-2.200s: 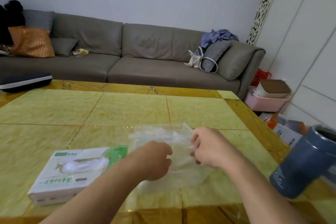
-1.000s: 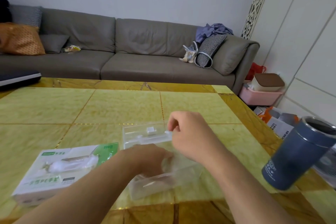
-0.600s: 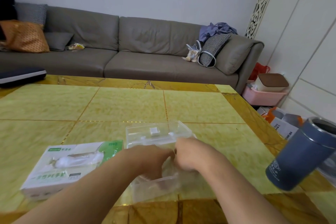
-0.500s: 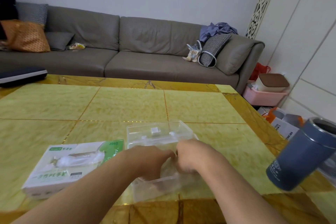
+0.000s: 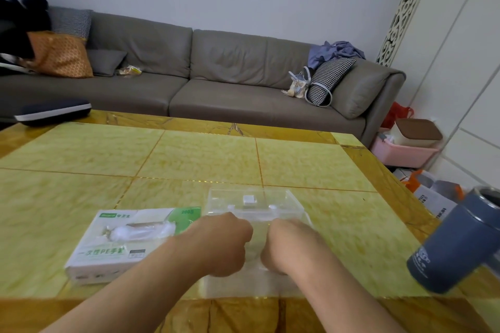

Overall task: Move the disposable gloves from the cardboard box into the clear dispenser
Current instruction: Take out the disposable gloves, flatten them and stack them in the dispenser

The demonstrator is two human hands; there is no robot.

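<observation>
- Two fists: our left hand [image 5: 224, 244] and right hand [image 5: 288, 244], fingers curled down into the clear dispenser [image 5: 251, 207]; what they pinch, cannot tell.
- Cardboard box [image 5: 130, 240] with gloves [image 5: 140, 231] lies just left, long axis along the worktop's near edge; left hand nearer.

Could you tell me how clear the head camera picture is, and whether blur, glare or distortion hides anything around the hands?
Head view: even, soft indoor light; motion blur softens both the left hand and the right hand, so finger positions are unreadable; the clear dispenser nearly vanishes against the glossy table; wide-angle distortion tilts the blue tumbler; print on the cardboard box is smeared.
</observation>
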